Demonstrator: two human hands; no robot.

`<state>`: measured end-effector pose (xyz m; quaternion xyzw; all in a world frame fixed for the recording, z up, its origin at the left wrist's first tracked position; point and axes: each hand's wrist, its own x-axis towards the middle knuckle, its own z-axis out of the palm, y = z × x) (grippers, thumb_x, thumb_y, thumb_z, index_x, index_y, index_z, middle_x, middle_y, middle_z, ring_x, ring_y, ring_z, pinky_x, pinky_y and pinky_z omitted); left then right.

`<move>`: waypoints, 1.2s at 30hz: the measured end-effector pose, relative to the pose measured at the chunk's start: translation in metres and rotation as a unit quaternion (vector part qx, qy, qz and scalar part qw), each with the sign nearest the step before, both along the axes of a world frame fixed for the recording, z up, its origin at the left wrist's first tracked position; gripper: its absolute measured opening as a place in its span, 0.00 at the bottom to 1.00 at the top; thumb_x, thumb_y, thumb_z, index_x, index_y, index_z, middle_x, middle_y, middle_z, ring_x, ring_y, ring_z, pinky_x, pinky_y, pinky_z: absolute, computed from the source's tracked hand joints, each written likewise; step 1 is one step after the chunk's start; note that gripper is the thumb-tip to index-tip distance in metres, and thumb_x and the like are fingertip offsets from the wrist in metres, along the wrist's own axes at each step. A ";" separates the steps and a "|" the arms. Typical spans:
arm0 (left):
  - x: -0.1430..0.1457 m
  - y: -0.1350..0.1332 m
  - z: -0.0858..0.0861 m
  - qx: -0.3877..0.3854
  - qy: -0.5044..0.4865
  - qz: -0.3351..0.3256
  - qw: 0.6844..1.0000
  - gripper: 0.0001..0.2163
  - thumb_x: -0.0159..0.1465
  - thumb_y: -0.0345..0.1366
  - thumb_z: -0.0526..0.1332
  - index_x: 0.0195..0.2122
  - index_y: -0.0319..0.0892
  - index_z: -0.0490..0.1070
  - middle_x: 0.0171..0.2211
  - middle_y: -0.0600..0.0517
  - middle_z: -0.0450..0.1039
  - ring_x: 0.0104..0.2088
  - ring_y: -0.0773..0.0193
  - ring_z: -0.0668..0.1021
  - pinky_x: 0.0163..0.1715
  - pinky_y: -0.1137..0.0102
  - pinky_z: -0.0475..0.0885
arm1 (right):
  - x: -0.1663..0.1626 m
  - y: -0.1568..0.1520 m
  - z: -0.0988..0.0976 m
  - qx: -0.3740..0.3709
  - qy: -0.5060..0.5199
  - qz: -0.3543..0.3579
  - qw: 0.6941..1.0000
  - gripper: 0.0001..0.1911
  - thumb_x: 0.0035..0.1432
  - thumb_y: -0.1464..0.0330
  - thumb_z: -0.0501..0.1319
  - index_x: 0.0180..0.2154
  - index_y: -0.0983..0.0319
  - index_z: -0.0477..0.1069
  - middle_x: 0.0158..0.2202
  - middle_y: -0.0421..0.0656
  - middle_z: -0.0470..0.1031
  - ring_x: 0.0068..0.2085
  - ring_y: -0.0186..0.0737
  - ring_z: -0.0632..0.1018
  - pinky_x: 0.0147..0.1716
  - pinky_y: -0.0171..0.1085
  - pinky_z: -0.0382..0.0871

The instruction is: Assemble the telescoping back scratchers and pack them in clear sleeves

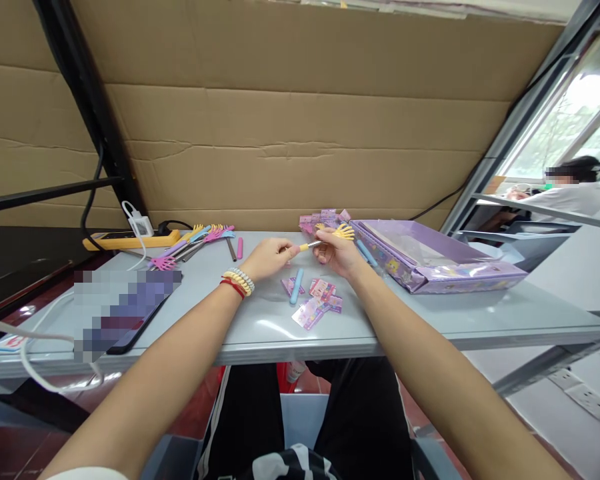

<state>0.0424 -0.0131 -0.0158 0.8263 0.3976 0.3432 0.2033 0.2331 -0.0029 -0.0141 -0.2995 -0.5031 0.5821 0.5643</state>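
A back scratcher with a yellow claw head (pixel 344 232), a metal rod and a yellow handle is held level above the table. My left hand (pixel 271 259) is closed on its handle end. Near the claw, my right hand (pixel 336 252) is closed around the rod. Below my hands lie a light blue handle (pixel 296 287) and several pink and purple printed cards (pixel 311 313). Another blue handle (pixel 366 253) rests by the purple box. More small cards (pixel 325 219) are piled behind my right hand.
Several colourful back scratchers (pixel 195 243) lie at the left, with a pink handle (pixel 240 248) beside them. A phone (pixel 130 333), a white cable and a yellow power strip (pixel 130 240) are further left. An open purple box (pixel 430 263) stands right. Cardboard (pixel 305 120) backs the table.
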 end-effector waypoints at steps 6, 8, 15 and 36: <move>0.003 -0.005 0.000 0.053 0.047 -0.008 0.997 0.16 0.64 0.42 0.53 0.46 0.40 0.74 0.28 0.53 0.75 0.28 0.66 0.72 0.29 0.72 0.63 | -0.001 0.000 -0.005 0.017 -0.065 0.018 0.998 0.21 0.38 0.59 0.73 0.21 0.61 0.62 0.11 0.31 0.62 0.11 0.25 0.60 0.10 0.27 0.52; 0.006 -0.008 0.000 0.067 0.047 -0.022 0.996 0.16 0.63 0.36 0.53 0.50 0.40 0.72 0.34 0.51 0.76 0.31 0.65 0.73 0.32 0.72 0.64 | -0.001 -0.002 -0.004 0.026 -0.062 0.034 0.997 0.21 0.34 0.60 0.75 0.23 0.62 0.65 0.14 0.34 0.68 0.13 0.27 0.65 0.11 0.27 0.56; 0.009 -0.011 0.001 0.113 0.072 0.035 0.990 0.16 0.67 0.43 0.49 0.46 0.45 0.74 0.32 0.51 0.76 0.34 0.62 0.76 0.32 0.71 0.64 | -0.004 -0.005 0.001 0.001 -0.015 0.003 1.000 0.17 0.41 0.59 0.70 0.25 0.65 0.69 0.17 0.41 0.73 0.15 0.31 0.71 0.11 0.29 0.59; -0.035 0.018 0.011 0.260 0.158 0.205 0.930 0.12 0.67 0.36 0.51 0.39 0.45 0.75 0.37 0.48 0.78 0.41 0.57 0.75 0.41 0.61 0.60 | 0.018 0.001 0.013 0.191 -0.061 -0.227 0.953 0.19 0.42 0.59 0.70 0.30 0.61 0.64 0.17 0.36 0.72 0.15 0.32 0.70 0.12 0.30 0.62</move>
